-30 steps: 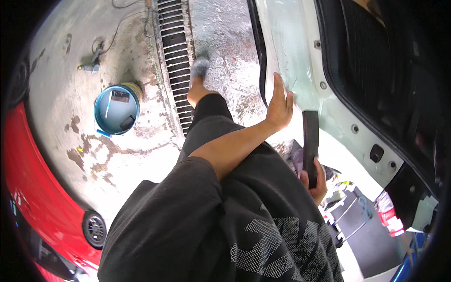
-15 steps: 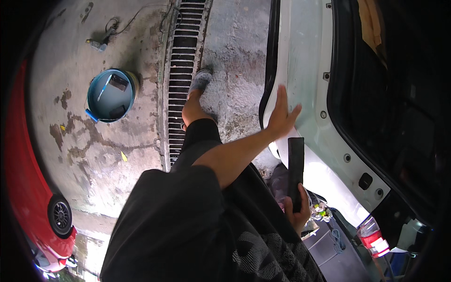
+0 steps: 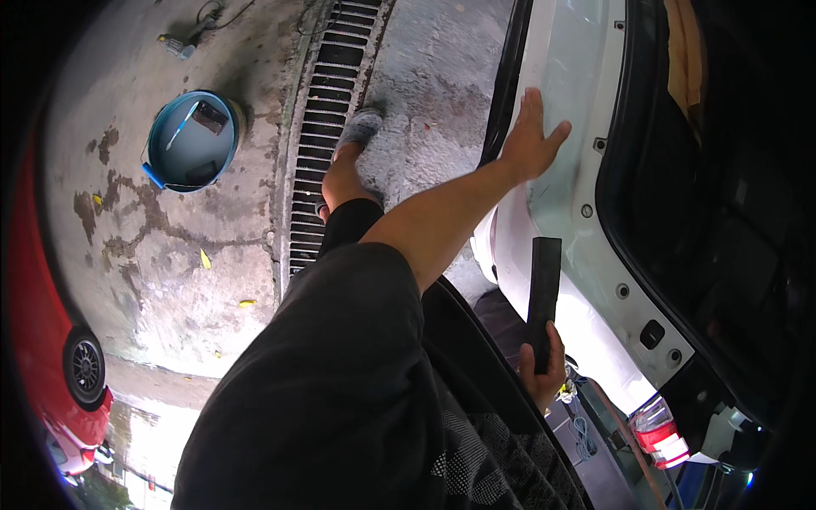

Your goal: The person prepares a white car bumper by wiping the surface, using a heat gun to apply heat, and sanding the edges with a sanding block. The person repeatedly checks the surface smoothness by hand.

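My left hand [image 3: 535, 144] is stretched out with its fingers extended and thumb apart, laid on or just over the pale edge panel of a white car body [image 3: 565, 183]. Nothing is in it. Nearer to me, my right hand [image 3: 545, 370] grips the lower end of a long, flat black block [image 3: 545, 289], which looks like a sanding block. The block points away from me beside the white panel, and I cannot tell whether it touches the car. Round fasteners and small holes line the panel's inner edge.
A blue-rimmed bucket [image 3: 151, 140] of cloudy water holds a brush and dark blocks, left of a floor grate [image 3: 327, 127]. Beyond it lies a corded power tool [image 3: 178, 46]. A red car [image 3: 42, 323] stands far left; a red-and-clear tail light [image 3: 661, 438] is at lower right.
My left hand has moved farther away along the panel. My right hand keeps its hold on the black block, which has shifted slightly. The whole view has shifted a little.
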### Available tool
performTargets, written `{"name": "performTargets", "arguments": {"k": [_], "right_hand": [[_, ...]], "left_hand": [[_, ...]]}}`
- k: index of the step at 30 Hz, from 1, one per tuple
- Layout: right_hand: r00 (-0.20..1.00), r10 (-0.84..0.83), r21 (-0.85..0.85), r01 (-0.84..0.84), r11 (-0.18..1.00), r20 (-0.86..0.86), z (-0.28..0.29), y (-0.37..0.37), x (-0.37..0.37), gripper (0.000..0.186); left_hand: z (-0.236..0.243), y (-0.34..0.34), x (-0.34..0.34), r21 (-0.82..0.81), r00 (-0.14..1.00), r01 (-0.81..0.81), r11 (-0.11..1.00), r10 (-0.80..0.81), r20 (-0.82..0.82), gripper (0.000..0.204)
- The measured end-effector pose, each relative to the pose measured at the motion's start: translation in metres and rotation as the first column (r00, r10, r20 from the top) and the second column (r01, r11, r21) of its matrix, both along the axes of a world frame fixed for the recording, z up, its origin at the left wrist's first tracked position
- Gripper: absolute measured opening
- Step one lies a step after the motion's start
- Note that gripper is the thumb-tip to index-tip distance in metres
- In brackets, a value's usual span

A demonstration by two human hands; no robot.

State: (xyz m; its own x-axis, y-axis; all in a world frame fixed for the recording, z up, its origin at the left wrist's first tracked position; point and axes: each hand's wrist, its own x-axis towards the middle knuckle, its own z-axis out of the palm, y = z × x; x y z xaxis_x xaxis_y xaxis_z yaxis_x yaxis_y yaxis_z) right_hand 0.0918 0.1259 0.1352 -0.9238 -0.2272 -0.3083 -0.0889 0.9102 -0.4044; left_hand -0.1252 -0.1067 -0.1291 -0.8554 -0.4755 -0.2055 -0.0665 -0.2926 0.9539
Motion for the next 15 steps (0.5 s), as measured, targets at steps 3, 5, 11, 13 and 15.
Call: {"name": "performTargets", "arguments": {"k": [3,5,11,13,15], "right_hand": [[0.995,-0.079,-0.023,0.081,0.996,0.064,-0.001,-0.007,0.004,0.057],[0.985,-0.140,-0.010,0.142,0.990,0.100,-0.002,-0.011,0.006,0.057],[0.999,-0.001,0.011,0.001,1.000,0.036,0.004,-0.025,0.012,0.058],[0.994,-0.069,0.068,0.064,0.996,0.083,0.011,-0.033,0.018,0.059],[0.990,-0.108,0.068,0.102,0.992,0.095,0.011,-0.024,0.036,0.059]], "left_hand": [[0.002,0.031,0.034,0.006,0.998,0.054,0.999,-0.054,0.026,0.101],[0.005,0.049,0.060,0.043,0.996,0.088,0.995,-0.089,0.022,0.101],[0.002,0.065,0.093,0.075,0.991,0.131,0.989,-0.131,-0.013,0.099],[-0.002,0.055,0.071,0.054,0.994,0.097,0.994,-0.099,0.035,0.097],[0.001,0.022,0.039,0.143,0.998,0.050,0.989,-0.055,0.031,0.096]]}}
